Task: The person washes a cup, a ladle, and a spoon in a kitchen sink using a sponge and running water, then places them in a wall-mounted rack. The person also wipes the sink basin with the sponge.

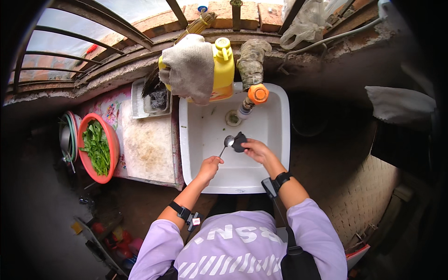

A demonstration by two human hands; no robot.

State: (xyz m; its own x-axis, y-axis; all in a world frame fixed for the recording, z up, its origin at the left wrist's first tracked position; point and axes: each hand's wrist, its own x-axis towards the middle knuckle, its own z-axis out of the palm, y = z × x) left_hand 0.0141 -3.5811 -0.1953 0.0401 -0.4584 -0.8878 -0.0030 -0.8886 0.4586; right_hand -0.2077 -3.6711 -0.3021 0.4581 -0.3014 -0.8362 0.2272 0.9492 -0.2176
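Note:
Over the white sink (210, 154), my left hand (210, 169) grips the handle of a metal spoon (229, 141), its bowl pointing up and away from me. My right hand (257, 150) pinches a dark, flat cloth or scouring pad (239, 142) close beside the spoon's bowl; whether the two touch I cannot tell. Just beyond them is the drain (233, 118), partly under a tap with an orange handle (258, 93). I see no water running from the tap.
A yellow jug (224, 75) draped with a grey cloth (189, 66) stands at the sink's back edge. Left are a stained board (148, 150), a plastic tray (138, 101) with a dark scourer, and a red basin (114, 154) of leafy greens. Window bars run behind.

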